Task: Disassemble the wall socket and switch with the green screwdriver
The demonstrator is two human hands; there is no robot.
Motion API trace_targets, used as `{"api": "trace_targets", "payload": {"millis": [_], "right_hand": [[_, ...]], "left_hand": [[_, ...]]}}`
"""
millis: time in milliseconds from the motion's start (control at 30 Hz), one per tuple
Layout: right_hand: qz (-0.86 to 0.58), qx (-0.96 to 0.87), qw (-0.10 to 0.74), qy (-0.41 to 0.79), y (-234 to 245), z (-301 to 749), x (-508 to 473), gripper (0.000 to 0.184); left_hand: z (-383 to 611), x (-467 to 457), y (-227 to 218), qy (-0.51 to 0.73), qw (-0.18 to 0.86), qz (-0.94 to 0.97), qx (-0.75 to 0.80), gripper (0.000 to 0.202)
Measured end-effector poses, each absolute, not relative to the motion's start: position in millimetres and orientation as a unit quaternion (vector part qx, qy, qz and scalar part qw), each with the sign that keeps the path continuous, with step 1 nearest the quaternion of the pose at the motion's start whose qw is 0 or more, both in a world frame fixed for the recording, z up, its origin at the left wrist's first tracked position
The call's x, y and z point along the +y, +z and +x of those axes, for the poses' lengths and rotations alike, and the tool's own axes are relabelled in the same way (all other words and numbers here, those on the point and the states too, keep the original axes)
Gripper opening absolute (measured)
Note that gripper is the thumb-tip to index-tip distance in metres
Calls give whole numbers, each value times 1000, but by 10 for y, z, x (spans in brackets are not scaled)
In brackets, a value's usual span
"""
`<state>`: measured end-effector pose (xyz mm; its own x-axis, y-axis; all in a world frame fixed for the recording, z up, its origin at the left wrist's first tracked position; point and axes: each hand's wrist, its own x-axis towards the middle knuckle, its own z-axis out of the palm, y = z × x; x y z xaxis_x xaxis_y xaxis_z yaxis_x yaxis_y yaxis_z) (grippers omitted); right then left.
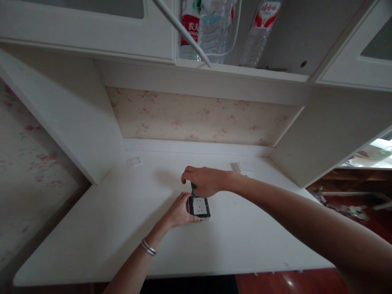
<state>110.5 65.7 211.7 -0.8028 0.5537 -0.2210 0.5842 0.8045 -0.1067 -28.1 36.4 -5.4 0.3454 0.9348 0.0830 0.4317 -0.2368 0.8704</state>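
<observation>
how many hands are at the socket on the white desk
2. The left hand holds the socket from its left side; the right hand grips a green tool above its far left corner. No other hand shows.

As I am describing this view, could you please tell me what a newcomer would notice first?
First comes the black-edged socket on the white desk, held by the left hand, with the right hand holding a green tool at its far-left corner. Next come the plastic bottles in the open cabinet overhead.
</observation>
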Motion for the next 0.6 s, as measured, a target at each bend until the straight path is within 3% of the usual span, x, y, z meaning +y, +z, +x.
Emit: {"api": "trace_targets", "payload": {"millis": [67,200,400,600], "right_hand": [[304,943,100,-94,2136,1105,648,46],[356,929,94,-47,2127,1095,632,31],[316,943,88,-57,2189,1142,629,30],[348,934,-43,-74,2259,1382,680,24]], "left_hand": [[-281,367,-53,325,388,720,474,85],[-279,373,-21,331,368,734,464,84],[-276,369,33,316,341,753,466,80],[-276,367,100,324,334,753,465,78]]}}
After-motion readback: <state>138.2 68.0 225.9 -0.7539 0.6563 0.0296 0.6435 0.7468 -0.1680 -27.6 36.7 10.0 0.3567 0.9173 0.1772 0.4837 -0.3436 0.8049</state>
